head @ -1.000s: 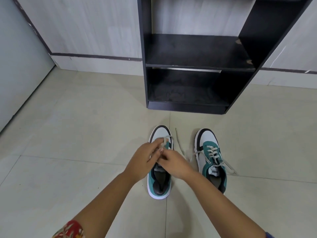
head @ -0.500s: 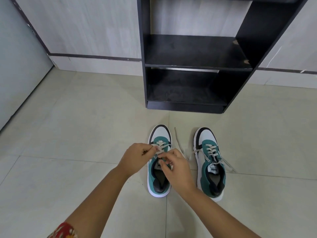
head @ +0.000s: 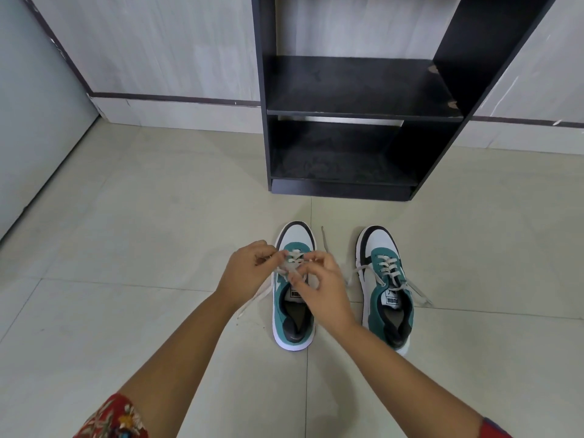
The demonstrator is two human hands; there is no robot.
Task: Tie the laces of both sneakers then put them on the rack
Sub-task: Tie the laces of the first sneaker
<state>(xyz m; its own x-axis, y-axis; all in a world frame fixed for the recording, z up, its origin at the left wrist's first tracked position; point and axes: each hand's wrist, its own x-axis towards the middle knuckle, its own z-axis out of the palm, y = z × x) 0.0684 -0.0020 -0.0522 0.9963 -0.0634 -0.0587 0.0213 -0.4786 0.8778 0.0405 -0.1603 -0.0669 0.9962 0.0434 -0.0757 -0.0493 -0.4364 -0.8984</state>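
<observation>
Two teal, white and black sneakers stand side by side on the floor, toes toward a black rack (head: 354,115). Over the left sneaker (head: 292,324) my left hand (head: 248,270) and my right hand (head: 322,286) each pinch a grey lace (head: 292,263) above the tongue. One lace end trails to the floor on the left, another lies between the shoes. The right sneaker (head: 384,289) has loose, untied laces spread to both sides. Nobody touches it.
The rack has a middle shelf and a low bottom shelf (head: 341,159), both bare, and stands against a pale wall. A grey door or panel (head: 28,121) is at the left. Beige floor tiles (head: 142,235) surround the shoes.
My hands have drawn slightly apart on the left sneaker's laces, the left hand shifting left and the right hand lifting. The view has tilted a little; the sneakers stay put.
</observation>
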